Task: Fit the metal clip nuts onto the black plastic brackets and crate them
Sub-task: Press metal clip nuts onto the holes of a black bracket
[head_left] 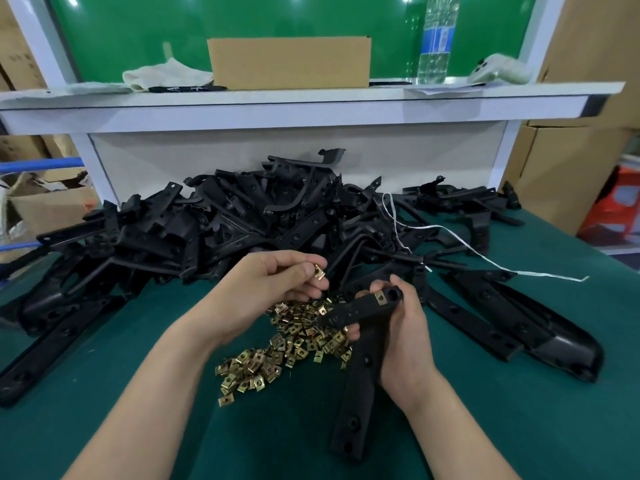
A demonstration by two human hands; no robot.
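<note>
My left hand [273,289] pinches one brass-coloured clip nut [319,272] between thumb and forefinger, just above the pile. My right hand [403,336] grips a black plastic bracket [360,362] that runs down toward the table's front edge. A clip nut [381,298] sits fitted on that bracket's upper arm, beside a round boss. Under both hands a heap of loose clip nuts [287,351] lies on the green mat. The pinched nut is a short way left of the bracket's tip, not touching it.
A large heap of black brackets [242,220] fills the back of the green table [104,393]; more brackets [519,327] lie at right and far left. A white string [485,258] trails across. The shelf above holds a cardboard box [289,62], a bottle, a cloth and a phone.
</note>
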